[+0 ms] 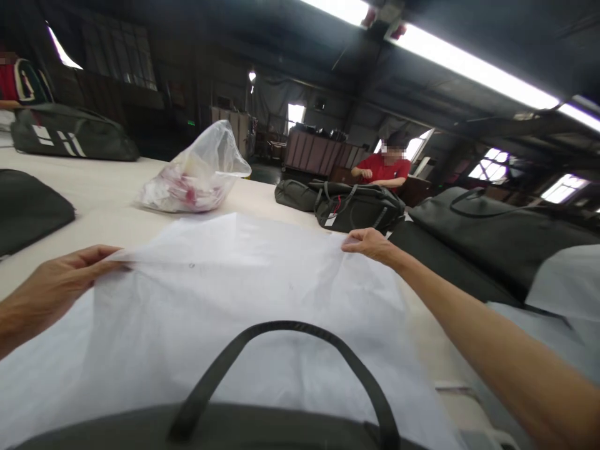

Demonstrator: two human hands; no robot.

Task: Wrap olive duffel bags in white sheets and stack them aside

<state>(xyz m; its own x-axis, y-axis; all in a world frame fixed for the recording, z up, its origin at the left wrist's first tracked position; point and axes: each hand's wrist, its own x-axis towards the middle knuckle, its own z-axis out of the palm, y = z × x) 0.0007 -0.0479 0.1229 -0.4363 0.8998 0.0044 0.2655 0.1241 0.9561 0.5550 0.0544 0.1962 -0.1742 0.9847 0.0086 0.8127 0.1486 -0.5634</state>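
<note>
A large translucent white plastic bag (244,275) is spread between my two hands. My left hand (60,284) pinches its upper left edge between thumb and fingers. At the upper right edge, my right hand (368,242) is closed on the same sheet-like plastic. Close below me lies a dark duffel bag (244,428), only its top showing at the bottom of the view. Its dark strap handle (285,325) stands up in an arch in front of the white plastic. The lower part of the duffel bag is out of view.
On the pale table (117,178) sits a clear plastic bag (192,181) with red and white contents. Dark bags (75,132) stand at left, with tagged ones (359,206) ahead. Large dark bags (492,237) fill the right side. A person in red (389,169) stands across the table.
</note>
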